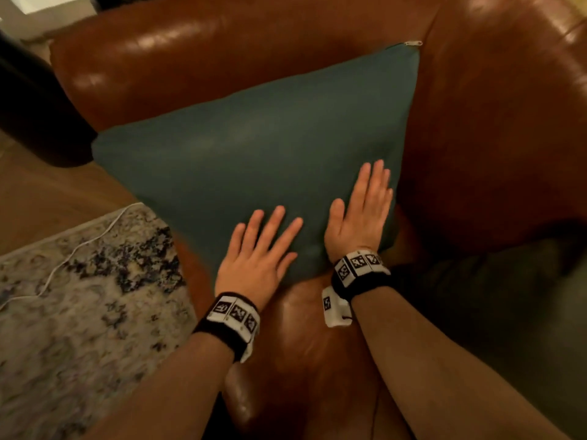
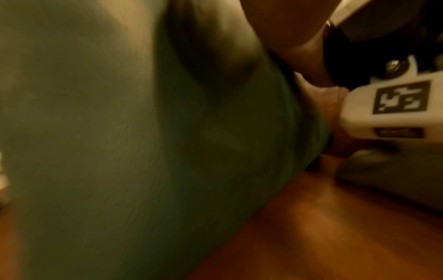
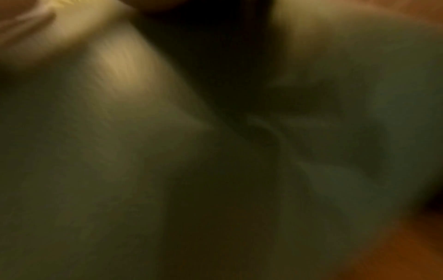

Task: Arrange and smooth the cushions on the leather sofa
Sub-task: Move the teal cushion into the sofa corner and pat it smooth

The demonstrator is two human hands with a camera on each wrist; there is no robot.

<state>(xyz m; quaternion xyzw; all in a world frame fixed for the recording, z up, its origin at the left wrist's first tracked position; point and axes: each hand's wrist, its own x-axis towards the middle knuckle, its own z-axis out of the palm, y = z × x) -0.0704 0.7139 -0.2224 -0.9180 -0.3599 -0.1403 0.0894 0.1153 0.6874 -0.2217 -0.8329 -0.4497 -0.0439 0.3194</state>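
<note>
Both hands lie flat on a teal cushion (image 1: 254, 147) that leans in the corner of a brown leather sofa (image 1: 492, 128). No brand or readable writing shows; the only markings are black-and-white square code tags on the white blocks of the black wristbands (image 1: 233, 315), and on one such block (image 2: 393, 106) seen close in the left wrist view.

The left hand (image 1: 254, 252) rests palm down on the near lower part of the cushion, fingers straight and spread apart, holding nothing. The right hand (image 1: 359, 214) lies just right of it, also palm down, fingers straight and close together, thumb out to the left, near the cushion's right edge. The two hands are near each other but do not touch.

The cushion stands tilted, its far side propped against the sofa's left arm and its right edge against the backrest; a small zip pull (image 1: 413, 43) shows at its far right corner. Its near corner sits on the glossy seat (image 1: 305, 360). A darker green cushion (image 1: 476, 296) lies on the seat to the right.

Left of the sofa, a mottled grey and blue rug (image 1: 79, 312) covers a wooden floor (image 1: 47, 192), with a white cable (image 1: 79, 249) trailing across it. Both wrist views are blurred and mostly filled with green fabric.
</note>
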